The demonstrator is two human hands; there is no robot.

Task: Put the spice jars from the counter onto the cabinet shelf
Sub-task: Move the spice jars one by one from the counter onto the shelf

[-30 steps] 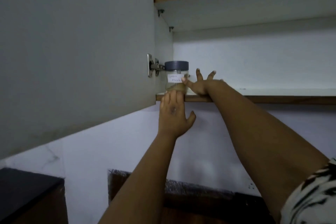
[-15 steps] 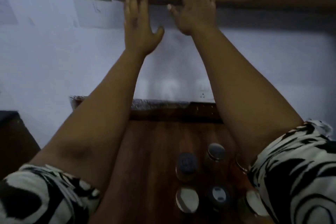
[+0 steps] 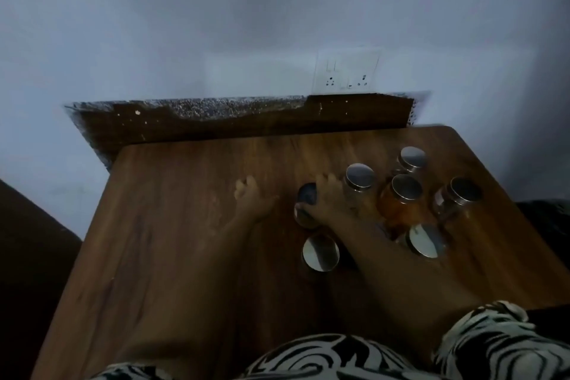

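Several spice jars stand grouped on the right half of the wooden counter point(image 3: 185, 256); most have silver lids. Among them are an amber-filled jar point(image 3: 405, 194), a near jar point(image 3: 320, 251) and a dark-lidded jar point(image 3: 307, 193). My right hand point(image 3: 328, 199) lies over the left edge of the group, fingers past the dark-lidded jar and thumb on its near side. Motion blur hides whether it grips the jar. My left hand point(image 3: 249, 197) hovers low over bare wood to the left, holding nothing. The cabinet shelf is out of view.
A white wall with a socket plate point(image 3: 345, 74) rises behind the counter. A dark speckled backsplash strip point(image 3: 246, 120) runs along the counter's far edge. The counter's right edge is close to the outer jars. Dark surfaces lie on both sides, lower down.
The view has swung down from the cabinet shelf to the counter. Both hands dropped from the shelf edge to counter level, the right one onto the jar group.
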